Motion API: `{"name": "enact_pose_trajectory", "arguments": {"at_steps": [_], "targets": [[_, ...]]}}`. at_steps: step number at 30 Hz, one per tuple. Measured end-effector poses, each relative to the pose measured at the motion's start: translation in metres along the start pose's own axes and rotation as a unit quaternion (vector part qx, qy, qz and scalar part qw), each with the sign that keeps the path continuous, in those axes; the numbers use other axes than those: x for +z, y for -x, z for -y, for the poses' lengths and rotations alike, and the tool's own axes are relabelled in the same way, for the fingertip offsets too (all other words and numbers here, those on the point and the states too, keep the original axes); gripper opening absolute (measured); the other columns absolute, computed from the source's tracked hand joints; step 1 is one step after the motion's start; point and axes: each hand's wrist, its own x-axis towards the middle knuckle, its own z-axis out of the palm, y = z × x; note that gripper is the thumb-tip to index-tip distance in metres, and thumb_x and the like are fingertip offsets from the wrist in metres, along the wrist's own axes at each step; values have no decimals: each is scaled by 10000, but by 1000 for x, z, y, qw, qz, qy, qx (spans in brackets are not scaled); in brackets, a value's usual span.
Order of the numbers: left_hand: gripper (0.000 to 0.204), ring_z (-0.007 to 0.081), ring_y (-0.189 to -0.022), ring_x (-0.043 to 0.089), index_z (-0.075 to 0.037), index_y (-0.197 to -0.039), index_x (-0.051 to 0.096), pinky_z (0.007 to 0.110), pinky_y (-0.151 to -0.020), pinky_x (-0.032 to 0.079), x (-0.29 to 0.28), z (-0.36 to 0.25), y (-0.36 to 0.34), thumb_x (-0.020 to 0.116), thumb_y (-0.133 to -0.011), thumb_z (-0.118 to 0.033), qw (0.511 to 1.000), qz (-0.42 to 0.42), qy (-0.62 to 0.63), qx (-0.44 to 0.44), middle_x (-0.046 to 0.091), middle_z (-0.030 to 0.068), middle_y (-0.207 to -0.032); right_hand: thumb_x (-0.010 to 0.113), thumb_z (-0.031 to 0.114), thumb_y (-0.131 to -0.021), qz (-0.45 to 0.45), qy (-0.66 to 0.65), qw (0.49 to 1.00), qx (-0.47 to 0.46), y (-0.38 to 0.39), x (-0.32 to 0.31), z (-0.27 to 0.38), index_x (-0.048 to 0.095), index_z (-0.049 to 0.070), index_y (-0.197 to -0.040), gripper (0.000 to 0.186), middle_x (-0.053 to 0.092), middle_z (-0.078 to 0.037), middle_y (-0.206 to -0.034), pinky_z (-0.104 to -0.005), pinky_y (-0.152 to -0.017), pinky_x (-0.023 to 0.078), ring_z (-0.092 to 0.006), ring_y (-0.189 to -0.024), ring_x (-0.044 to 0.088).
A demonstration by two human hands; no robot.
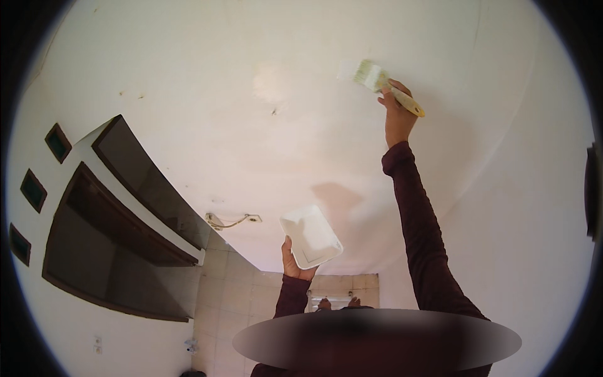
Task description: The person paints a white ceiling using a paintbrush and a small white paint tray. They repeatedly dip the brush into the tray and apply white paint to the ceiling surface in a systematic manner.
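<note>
My right hand (398, 105), arm stretched far up, is closed around the pale yellow handle of a wide paintbrush (372, 76). The bristles are coated in white and meet the white wall (301, 144), where a fresh-looking wet patch (346, 69) shows at their left edge. Lower down, my left hand (298, 262) grips a white rectangular paint tray (309, 234) by its near left side, thumb over the rim. The tray is tilted, its inside facing up toward the view; how much paint it holds I cannot tell.
A socket plate with a loose cable (233, 220) is fixed low on the wall, left of the tray. Farther left is a dark-framed opening (119, 245) beside small diamond-shaped openings (33, 190). Below me are floor tiles (217, 301) and my feet on a pale support (330, 300).
</note>
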Motion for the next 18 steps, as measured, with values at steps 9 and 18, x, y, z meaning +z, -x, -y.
{"name": "enact_pose_trajectory", "arguments": {"at_steps": [9, 18], "targets": [[659, 305, -1258, 550, -173, -1445, 466, 582, -1021, 460, -19, 3, 5, 611, -911, -531, 999, -36, 1, 18, 568, 65, -1377, 639, -51, -824, -87, 181, 956, -215, 44, 53, -13, 659, 53, -1057, 256, 592, -104, -1064, -372, -850, 492, -279, -1004, 583], [711, 324, -1262, 551, -178, -1460, 449, 602, -1009, 470, -24, 1, 7, 632, -885, -555, 998, -55, -21, 24, 550, 81, -1398, 650, -46, -799, -12, 89, 982, -163, 59, 149, -7, 663, 61, -1060, 283, 567, -137, -1067, -401, -852, 489, -317, -981, 584]]}}
